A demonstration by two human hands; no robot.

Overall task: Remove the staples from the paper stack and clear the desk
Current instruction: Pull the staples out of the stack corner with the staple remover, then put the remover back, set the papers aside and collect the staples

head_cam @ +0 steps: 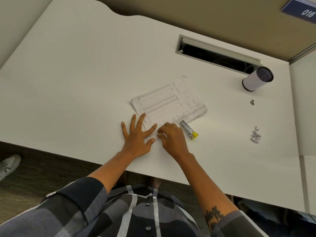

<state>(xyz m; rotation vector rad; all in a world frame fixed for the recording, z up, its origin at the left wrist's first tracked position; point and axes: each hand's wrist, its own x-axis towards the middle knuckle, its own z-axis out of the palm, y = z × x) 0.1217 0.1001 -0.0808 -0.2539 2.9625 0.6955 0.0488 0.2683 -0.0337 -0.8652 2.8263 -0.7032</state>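
Stack (169, 103): mid-desk, lying askew, near corner under both hands.
Left hand (136, 135): fingers splayed flat, grasping nothing; it presses the stack's near edge, likely to pin it while the other hand works.
Right hand (172, 135): fingers curled at that corner, seemingly picking a staple; whether they pinch anything, I cannot tell.
Remover (189, 130): at the right hand's 2 o'clock, set aside, untouched.
Staples (255, 135): heaped well apart at the stack's 4 o'clock.
Desk (85, 82): not yet cleared.

desk (77, 74) white | stapler (189, 130) silver, yellow tip | shirt (119, 211) grey-black plaid | cylinder (256, 79) white, dark top, perhaps mesh
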